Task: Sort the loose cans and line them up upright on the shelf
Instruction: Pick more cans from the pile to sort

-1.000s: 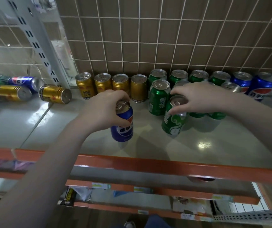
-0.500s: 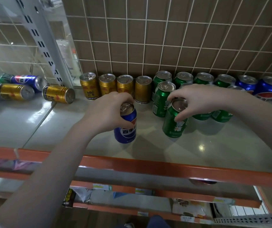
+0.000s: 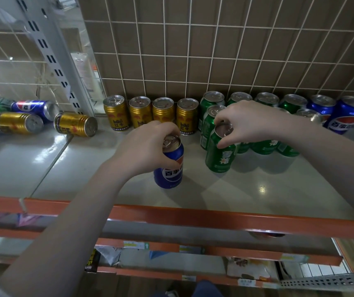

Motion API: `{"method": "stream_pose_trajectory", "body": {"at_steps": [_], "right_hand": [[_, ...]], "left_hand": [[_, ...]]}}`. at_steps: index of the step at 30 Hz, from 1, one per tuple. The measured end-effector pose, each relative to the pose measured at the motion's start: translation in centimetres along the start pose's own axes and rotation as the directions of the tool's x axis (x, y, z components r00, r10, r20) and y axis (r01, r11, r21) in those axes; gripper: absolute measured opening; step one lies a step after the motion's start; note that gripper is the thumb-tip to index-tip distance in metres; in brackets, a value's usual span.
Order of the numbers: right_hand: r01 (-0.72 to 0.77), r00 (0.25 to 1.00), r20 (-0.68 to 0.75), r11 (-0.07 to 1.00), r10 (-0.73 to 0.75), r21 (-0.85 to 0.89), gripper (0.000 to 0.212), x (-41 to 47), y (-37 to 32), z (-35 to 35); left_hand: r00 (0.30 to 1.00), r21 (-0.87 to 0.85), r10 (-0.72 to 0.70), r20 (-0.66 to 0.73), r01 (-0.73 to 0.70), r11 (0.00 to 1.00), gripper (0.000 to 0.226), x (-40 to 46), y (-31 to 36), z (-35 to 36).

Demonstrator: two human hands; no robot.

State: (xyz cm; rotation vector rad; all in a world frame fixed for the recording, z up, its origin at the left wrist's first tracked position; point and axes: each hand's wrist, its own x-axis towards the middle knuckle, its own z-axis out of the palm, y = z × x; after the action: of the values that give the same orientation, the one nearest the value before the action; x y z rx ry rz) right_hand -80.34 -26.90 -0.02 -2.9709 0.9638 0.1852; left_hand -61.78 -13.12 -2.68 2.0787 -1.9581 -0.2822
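Loose gold and blue cans point(image 3: 49, 120) lie on their sides at the left edge of the frame. At centre, the left hand point(image 3: 144, 147) grips the top of an upright blue can point(image 3: 169, 168). Right of it, the right hand point(image 3: 250, 123) pinches the rim of a green can point(image 3: 220, 154), now standing nearly upright where it tilted a second ago. Both stand on the glossy grey shelf point(image 3: 257, 185), before gold, green and blue rows along the brown gridded back wall point(image 3: 214, 50).
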Motion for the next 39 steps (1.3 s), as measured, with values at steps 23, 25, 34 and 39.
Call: {"method": "stream_pose_trajectory", "body": {"at_steps": [23,25,34,39], "right_hand": [[-0.613,0.619,-0.492,0.768,0.612,0.186,0.028,-15.6,7.9,18.1],[-0.605,0.601,-0.492,0.761,0.629,0.234,0.031,-17.5,9.8,18.5],[-0.527,0.660,-0.462,0.803,0.593,0.277,0.020,-24.4,18.6,18.9],[-0.539,0.691,-0.366,0.782,0.623,0.314,0.027,-25.8,20.8,19.1]], "left_hand": [[0.987,0.114,-0.070,-0.146,0.087,0.990,0.059,-1.8,11.1,1.8],[0.982,0.110,-0.080,-0.172,0.100,0.989,0.061,-1.8,14.0,2.4],[0.990,0.020,-0.084,-0.117,0.087,0.996,0.056,0.8,26.5,5.8],[0.998,-0.035,-0.001,-0.058,-0.001,0.999,0.055,4.3,31.2,7.0]]}}
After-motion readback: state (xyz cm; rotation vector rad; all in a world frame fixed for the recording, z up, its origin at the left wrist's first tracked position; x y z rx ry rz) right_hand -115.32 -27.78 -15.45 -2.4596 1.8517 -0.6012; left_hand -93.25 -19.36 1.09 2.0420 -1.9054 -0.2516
